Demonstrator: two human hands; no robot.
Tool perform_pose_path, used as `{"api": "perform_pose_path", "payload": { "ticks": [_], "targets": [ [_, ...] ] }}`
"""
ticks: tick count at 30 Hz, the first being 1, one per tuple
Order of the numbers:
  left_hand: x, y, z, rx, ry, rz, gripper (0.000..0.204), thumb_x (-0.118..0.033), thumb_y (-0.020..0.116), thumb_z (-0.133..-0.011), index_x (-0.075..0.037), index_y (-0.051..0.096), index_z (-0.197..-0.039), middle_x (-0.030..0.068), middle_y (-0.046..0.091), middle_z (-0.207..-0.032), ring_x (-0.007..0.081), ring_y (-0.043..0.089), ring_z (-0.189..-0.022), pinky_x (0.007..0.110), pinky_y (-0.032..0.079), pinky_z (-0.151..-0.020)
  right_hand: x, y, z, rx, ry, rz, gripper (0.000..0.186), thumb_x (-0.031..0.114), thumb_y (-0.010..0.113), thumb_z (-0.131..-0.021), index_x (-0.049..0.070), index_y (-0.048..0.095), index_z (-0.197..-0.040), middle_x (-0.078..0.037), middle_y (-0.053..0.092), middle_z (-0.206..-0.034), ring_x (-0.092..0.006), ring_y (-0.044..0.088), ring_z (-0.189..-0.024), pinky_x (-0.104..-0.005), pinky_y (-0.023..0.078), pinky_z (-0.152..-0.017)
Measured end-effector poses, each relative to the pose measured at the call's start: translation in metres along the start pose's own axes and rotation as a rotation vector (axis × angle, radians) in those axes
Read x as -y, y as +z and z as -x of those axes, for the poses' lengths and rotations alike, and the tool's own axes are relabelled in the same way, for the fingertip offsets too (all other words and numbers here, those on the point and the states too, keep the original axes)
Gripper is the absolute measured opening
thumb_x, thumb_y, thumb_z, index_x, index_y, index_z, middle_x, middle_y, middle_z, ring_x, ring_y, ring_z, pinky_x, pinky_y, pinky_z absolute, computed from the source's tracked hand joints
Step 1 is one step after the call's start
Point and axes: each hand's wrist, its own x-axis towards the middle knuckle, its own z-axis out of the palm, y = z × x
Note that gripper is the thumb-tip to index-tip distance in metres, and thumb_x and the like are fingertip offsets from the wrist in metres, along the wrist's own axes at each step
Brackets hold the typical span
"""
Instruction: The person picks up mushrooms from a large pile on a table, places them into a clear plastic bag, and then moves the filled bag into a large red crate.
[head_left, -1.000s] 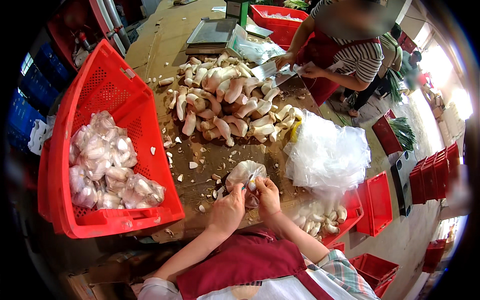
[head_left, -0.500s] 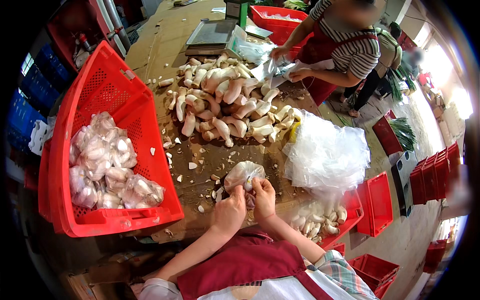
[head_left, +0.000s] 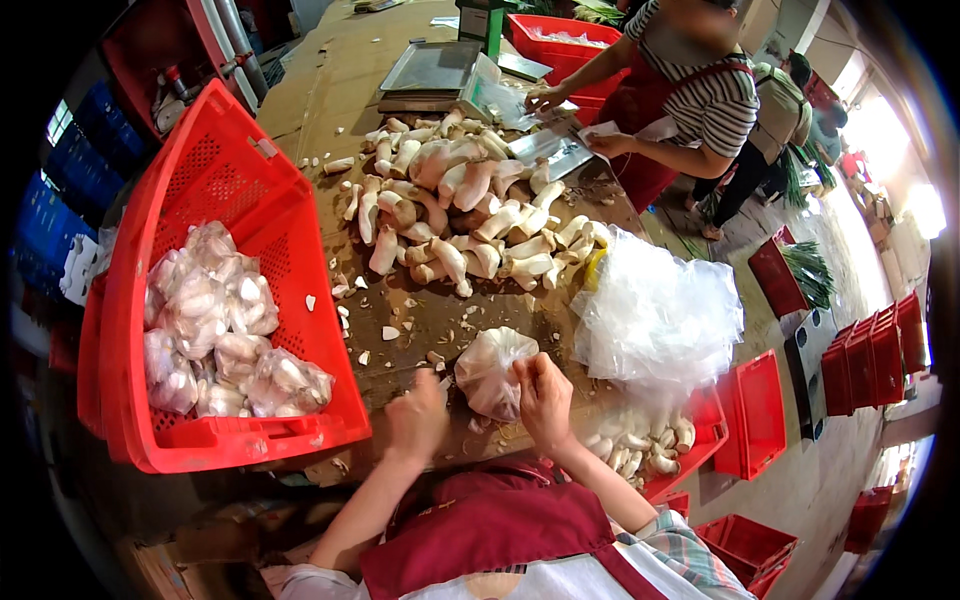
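Observation:
A filled clear plastic bag of mushrooms (head_left: pixel 492 372) sits on the table right in front of me, rounded and gathered. At its right side, my right hand (head_left: pixel 546 402) has its fingers curled in a pinch against the plastic. My left hand (head_left: pixel 416 418) is apart from the bag, to its left over the table; motion smears its fingers. Beyond the bag lies a big heap of loose king oyster mushrooms (head_left: pixel 455 262), pale with tan caps. A stack of clear plastic bags (head_left: pixel 655 318) lies to the right of my right hand.
At left stands a red crate (head_left: pixel 330 395) with several filled bags (head_left: pixel 235 320). Mushroom scraps (head_left: pixel 390 333) litter the table. A scale (head_left: pixel 430 72) stands farther back. Across the heap, a person in a striped top (head_left: pixel 722 110) handles plastic. Loose mushrooms (head_left: pixel 640 447) fill a crate at right.
My left hand has come off the bag and moved left. The bag's gathered top has left the pinch of both hands, and the right hand has shifted slightly right. The other person's hands have moved apart.

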Motion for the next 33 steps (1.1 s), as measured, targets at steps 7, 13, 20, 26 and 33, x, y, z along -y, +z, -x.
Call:
{"api": "perform_pose_path", "payload": {
  "ticks": [7,13,20,26,33],
  "targets": [
    [0.02,-0.019,-0.018,0.081,0.149,0.113,0.037,-0.018,0.064,-0.082,-0.006,0.055,-0.115,0.0108,0.058,-0.112,0.0287,0.051,-0.11,0.042,0.04,-0.095,0.034,-0.023,-0.028,0.004,-0.446,0.103,0.013,-0.004,0.062,-0.079,0.001,0.05,-0.077,-0.012,0.054,-0.07,-0.0277,0.053,-0.061,-0.0346,0.042,-0.054],
    [-0.038,-0.002,-0.043,0.085,0.398,0.548,0.037,-0.014,0.066,-0.077,-0.008,0.058,-0.112,0.009,0.055,-0.104,0.0289,0.053,-0.1,0.038,0.044,-0.086,0.038,-0.027,-0.022,0.09,-0.423,0.026,0.01,-0.003,0.063,-0.08,0.001,0.054,-0.08,-0.012,0.062,-0.08,-0.0264,0.058,-0.067,-0.0318,0.046,-0.059],
    [-0.042,0.018,-0.035,0.069,0.227,0.681,0.016,-0.007,0.067,-0.076,-0.004,0.062,-0.09,0.0123,0.058,-0.083,0.0317,0.058,-0.081,0.04,0.048,-0.071,-0.009,-0.027,0.006,0.189,-0.184,0.087,0.047,0.013,0.079,-0.068,0.003,0.054,-0.107,-0.015,0.054,-0.108,-0.0275,0.054,-0.098,-0.0345,0.047,-0.081],
    [-0.052,-0.02,-0.038,0.398,0.131,0.616,0.028,-0.005,0.066,-0.077,-0.004,0.063,-0.104,0.0142,0.064,-0.077,0.0235,0.063,-0.067,0.033,0.051,-0.062,-0.047,-0.01,0.02,0.211,-0.109,-0.096,0.029,0.007,0.068,-0.076,0.004,0.058,-0.103,-0.014,0.06,-0.093,-0.0328,0.059,-0.082,-0.0379,0.049,-0.073],
    [0.013,-0.04,-0.044,0.283,-0.313,1.214,0.012,-0.01,0.059,-0.087,-0.001,0.065,-0.092,-0.0039,0.052,-0.062,0.0073,0.051,-0.057,0.021,0.041,-0.053,-0.012,-0.026,0.016,0.292,-0.072,-0.078,0.02,0.014,0.065,-0.085,0.0,0.052,-0.082,-0.015,0.05,-0.075,-0.0243,0.049,-0.065,-0.033,0.042,-0.058]
  ]
}}
